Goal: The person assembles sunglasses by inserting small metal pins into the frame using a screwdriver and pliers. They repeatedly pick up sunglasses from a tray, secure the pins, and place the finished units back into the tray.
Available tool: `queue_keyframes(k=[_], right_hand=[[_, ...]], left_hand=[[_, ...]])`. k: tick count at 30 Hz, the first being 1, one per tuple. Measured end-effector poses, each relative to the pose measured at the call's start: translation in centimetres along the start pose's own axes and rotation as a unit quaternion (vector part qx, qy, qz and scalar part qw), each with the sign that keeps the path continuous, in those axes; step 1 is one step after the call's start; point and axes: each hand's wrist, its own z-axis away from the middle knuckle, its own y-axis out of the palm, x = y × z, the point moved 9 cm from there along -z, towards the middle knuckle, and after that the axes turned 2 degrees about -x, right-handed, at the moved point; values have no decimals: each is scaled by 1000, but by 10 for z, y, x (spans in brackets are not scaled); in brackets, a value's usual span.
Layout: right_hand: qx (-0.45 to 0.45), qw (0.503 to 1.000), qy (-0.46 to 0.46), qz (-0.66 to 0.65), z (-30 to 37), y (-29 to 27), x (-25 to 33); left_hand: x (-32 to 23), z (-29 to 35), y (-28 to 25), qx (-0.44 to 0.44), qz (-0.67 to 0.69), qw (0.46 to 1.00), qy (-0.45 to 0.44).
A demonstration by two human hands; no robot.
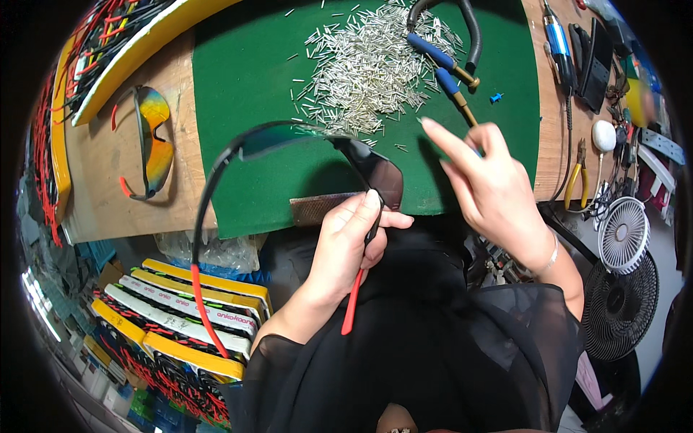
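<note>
My left hand (346, 242) is closed around one arm of a pair of dark wraparound sunglasses (381, 177), gripping it near the hinge. The black frame has red arm tips; one tip points down below my hand, and the other arm curves out to the left. To the right, my right hand (491, 169) hovers over the green mat with index finger and thumb stretched apart. A blue-handled tool with a brass shaft (456, 95) runs up to its curled finger, which hides the tool's end. Beyond lies a heap of small silver pins (368, 68).
A second blue-and-brass tool (433, 52) lies by a black curved tube (473, 32). Mirrored orange sunglasses (155, 144) rest on wood at left. Yellow-edged bins (137, 50) hold red-tipped arms. Pliers (577, 177), a blue electric screwdriver (557, 43) and fans (622, 234) stand right.
</note>
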Motion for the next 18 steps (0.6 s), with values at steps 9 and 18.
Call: queue_keyframes(k=[9,18], right_hand=[[75,964,-184,176,48,3,52],[3,948,-221,228,49,13,55]], left_hand=[[-1,-1,1,-43,-36,998,30],[-2,0,3,-82,-68,992,66]])
